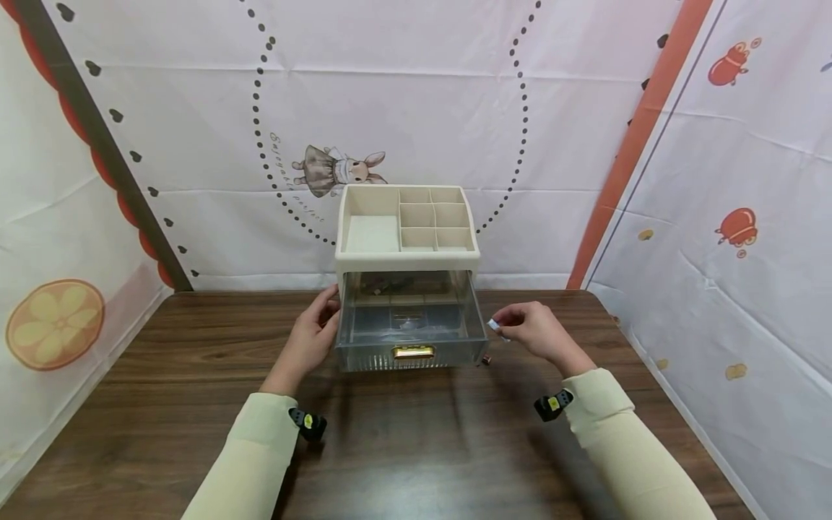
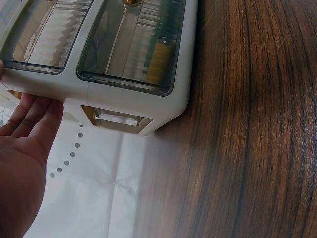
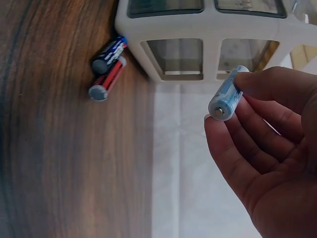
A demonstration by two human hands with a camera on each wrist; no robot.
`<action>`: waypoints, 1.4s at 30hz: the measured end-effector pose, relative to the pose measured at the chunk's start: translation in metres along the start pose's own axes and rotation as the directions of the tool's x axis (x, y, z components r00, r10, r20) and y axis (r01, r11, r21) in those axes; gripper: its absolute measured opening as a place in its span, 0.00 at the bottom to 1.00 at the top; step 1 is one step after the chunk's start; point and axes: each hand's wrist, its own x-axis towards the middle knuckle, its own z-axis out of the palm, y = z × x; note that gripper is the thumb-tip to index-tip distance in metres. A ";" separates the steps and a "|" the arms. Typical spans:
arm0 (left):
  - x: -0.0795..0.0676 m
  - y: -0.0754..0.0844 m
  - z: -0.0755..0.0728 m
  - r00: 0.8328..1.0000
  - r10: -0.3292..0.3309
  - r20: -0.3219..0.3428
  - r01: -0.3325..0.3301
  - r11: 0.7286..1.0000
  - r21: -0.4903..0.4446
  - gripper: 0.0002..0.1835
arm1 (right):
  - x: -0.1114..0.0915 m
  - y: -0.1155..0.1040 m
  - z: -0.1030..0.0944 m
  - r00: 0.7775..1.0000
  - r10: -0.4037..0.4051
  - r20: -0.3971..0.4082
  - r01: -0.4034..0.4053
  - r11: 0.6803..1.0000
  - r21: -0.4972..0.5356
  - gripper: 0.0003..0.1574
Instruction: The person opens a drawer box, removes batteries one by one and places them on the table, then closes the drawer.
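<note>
A white desktop drawer organizer (image 1: 408, 256) stands at the back of the table, its clear upper drawer (image 1: 364, 355) with a gold handle pulled out. My left hand (image 1: 312, 339) holds the organizer's left side; in the left wrist view its fingers (image 2: 34, 119) meet the side frame by an opening, with the thumb toward the front. To the right of the drawer, my right hand (image 1: 534, 331) pinches a light-blue and white battery (image 3: 228, 94) between thumb and fingers, above the table. A dark blue battery (image 3: 109, 54) and a red battery (image 3: 108, 79) lie together beside the organizer.
Divided compartments (image 1: 434, 217) form the organizer's top. Yellow and green things (image 2: 161, 54) show through the lower drawer front. The wooden table (image 1: 403, 440) ends at a printed cloth (image 1: 422, 108) behind, with more cloth on both sides.
</note>
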 end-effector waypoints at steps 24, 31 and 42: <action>-0.004 -0.001 0.002 1.000 0.005 0.001 -0.005 1.000 0.009 0.25 | 0.009 0.033 0.027 1.000 -0.008 -0.011 0.008 1.000 -0.030 0.06; -0.001 0.001 0.000 1.000 -0.012 -0.004 0.012 1.000 0.007 0.25 | 0.012 0.036 0.032 1.000 0.004 -0.020 -0.005 0.999 -0.054 0.04; -0.008 0.041 -0.008 0.999 -0.037 0.019 0.037 0.999 0.018 0.25 | 0.018 0.041 0.039 1.000 0.003 -0.012 -0.004 0.995 -0.102 0.04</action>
